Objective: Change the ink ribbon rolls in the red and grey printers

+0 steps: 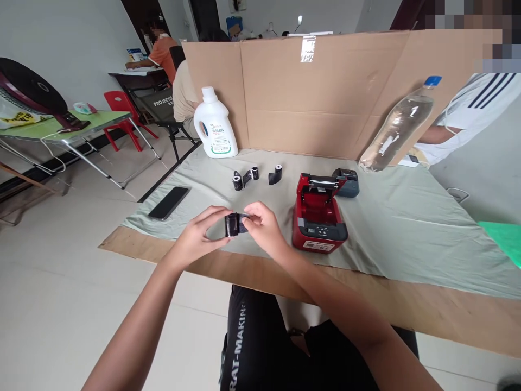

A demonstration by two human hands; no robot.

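A small roll of black paper or ribbon (232, 224) is held in the air above the table's near edge. My left hand (202, 232) grips it between thumb and fingers at top and bottom. With thumb and fingertips, my right hand (262, 225) pinches the roll's loose black end on the right side. Farther back lie several similar black rolls with white cores, among them a roll (237, 181) with its strip loose and another roll (276, 174) to the right. A red receipt printer (319, 217) stands to the right of my hands, its lid raised and its inside bare.
A phone (169, 202) lies at the left. A white jug (215, 127) and a tilted water bottle (396, 130) stand before a cardboard screen (325, 98). Behind the printer sits a dark grey device (349, 184). People are beyond the screen and at the right.
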